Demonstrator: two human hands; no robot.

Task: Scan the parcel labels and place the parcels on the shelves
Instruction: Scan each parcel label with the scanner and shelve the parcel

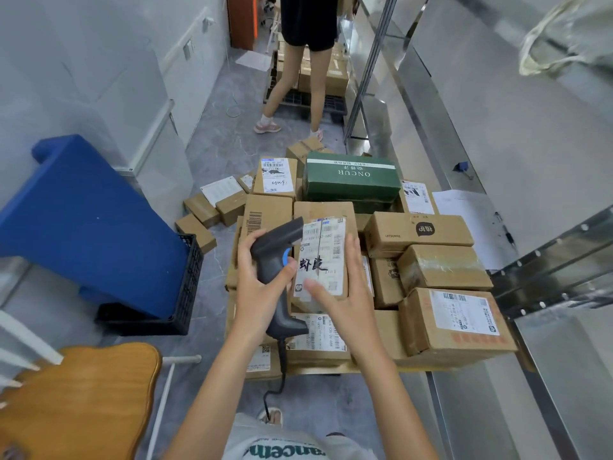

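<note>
My left hand (262,283) grips a dark grey barcode scanner (275,247) with a blue trigger, its head pointing up and right at a label. My right hand (345,293) holds a small brown parcel (323,260) by its right side, thumb across the lower part of its white label. The label faces me and bears bold black handwriting. Below both hands lies a heap of cardboard parcels (441,270) on the floor, with a green box (351,179) on top at the far side. Metal shelves (497,134) run along the right.
A blue object (86,220) leans on a black plastic crate (189,287) at the left. A wooden chair seat (83,400) sits at the lower left. Another person (298,78) stands ahead in the aisle beside more boxes. Small parcels (205,214) lie loose on the floor.
</note>
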